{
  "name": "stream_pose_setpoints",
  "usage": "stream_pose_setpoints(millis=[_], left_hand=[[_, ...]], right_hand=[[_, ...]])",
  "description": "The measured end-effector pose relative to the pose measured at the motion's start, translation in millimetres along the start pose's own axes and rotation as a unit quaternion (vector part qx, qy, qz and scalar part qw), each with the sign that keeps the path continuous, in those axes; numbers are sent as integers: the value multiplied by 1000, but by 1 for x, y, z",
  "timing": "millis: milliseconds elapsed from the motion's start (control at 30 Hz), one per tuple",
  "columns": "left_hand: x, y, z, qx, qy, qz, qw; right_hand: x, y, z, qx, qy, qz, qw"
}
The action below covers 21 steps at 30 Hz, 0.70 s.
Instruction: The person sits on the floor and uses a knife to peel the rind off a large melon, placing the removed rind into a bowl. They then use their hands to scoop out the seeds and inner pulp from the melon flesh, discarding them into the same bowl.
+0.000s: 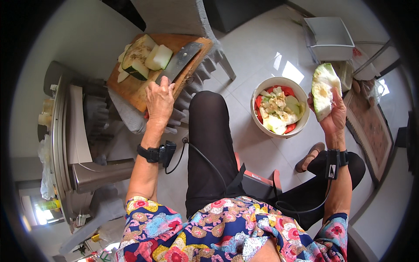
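My left hand (160, 100) is at the near edge of a wooden cutting board (132, 93), its fingers at the handle end of a cleaver (184, 59) lying flat there; the handle is hidden and the grip is unclear. Beside the blade sit cut chunks of green-skinned winter melon (141, 54), one paler with its rind partly showing. On the right, my right hand (332, 113) holds up a curved piece of melon (324, 90), white flesh with green rind. Between my hands, a round white bucket (254, 109) on the floor holds melon scraps, pale pulp and red pieces.
The board rests on a chair with a grey cloth cover (209, 67). A white plastic bin (332, 46), plastic bags and a patterned mat (370, 131) are at the right. A red and black stool (258, 183) shows between my legs. A round table edge (59, 147) stands left.
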<state>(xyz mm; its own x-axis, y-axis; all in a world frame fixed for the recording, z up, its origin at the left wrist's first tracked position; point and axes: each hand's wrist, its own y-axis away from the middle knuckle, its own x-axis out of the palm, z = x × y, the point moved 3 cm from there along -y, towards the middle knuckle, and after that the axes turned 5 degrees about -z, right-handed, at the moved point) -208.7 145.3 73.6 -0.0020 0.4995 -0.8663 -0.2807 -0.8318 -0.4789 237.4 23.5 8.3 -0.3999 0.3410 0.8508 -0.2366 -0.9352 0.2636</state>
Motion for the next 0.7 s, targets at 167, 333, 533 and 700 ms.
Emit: stream_pose_setpoints(millis=[167,333,533,700], left_hand=[[6,-7,1,21,-17,-13,1000],[-6,-15,-1,-33,-93,104,990],[-73,-65,-88,39,198,-16,979],[-118,-77,-215,94,508,135,846]], right_hand=[[2,-2,4,-7,-42,0,999],[10,0,0,-17,-33,5,999],[6,12,9,0,-53,43,998],[12,8,5,-7,-54,55,997]])
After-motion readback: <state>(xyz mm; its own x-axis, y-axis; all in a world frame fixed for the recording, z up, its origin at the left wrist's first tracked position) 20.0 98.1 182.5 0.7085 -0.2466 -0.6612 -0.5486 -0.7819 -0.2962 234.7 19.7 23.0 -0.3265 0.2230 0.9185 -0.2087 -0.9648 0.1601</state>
